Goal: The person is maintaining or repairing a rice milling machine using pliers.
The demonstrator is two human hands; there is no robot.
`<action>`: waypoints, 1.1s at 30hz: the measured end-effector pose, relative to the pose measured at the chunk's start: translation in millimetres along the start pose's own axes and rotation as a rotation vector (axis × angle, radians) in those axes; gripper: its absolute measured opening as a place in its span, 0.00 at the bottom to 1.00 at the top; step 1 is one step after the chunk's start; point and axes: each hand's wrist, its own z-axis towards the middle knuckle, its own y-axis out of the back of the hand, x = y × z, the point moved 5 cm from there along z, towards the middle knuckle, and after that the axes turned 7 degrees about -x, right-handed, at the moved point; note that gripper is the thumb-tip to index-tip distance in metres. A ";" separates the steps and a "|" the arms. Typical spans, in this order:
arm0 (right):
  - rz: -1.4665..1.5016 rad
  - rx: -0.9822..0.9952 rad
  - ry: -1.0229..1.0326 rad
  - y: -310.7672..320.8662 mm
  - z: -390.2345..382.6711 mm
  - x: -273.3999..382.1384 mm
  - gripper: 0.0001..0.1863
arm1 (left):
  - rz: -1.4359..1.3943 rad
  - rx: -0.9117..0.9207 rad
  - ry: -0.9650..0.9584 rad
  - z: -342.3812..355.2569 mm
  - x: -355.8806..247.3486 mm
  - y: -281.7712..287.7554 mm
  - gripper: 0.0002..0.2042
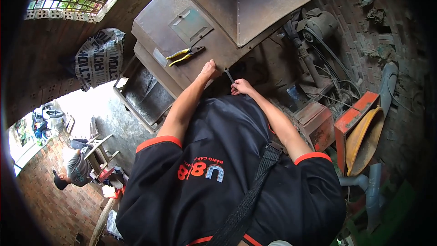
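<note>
A rusty metal machine housing (pixel 152 23) with a hopper (pixel 277 13) on top stands before me. My left hand (pixel 209 70) is closed at its lower edge; whatever its fingers hold, if anything, is too small to make out. My right hand (pixel 240 86) grips a metal wrench (pixel 230 75), whose head sits at a small fastener on that edge, just right of my left hand. Pliers (pixel 184 56) with yellow handles lie on the housing, up and left of my left hand, below a small greenish plate (pixel 191 24).
At right are a belt-driven motor (pixel 317 25), red metal machinery (pixel 314 127), a yellow chute (pixel 362 148) and grey pipes (pixel 374 191). A dark metal tray (pixel 141 95) is at left. Another person (pixel 77 166) sits farther left, beneath a printed sack (pixel 99 59) higher in the picture.
</note>
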 end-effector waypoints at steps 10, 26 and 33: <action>-0.071 0.017 -0.129 1.0 16.7 -7.9 0.16 | 0.158 -0.211 -0.192 -10.0 -37.4 17.8 0.23; -0.198 0.119 -0.077 2.3 15.0 8.9 0.15 | 0.075 -0.361 0.029 -5.8 -40.0 1.4 0.51; -0.299 0.255 0.030 16.1 37.1 -1.0 0.22 | 0.095 -0.304 0.147 1.4 -60.3 9.2 0.53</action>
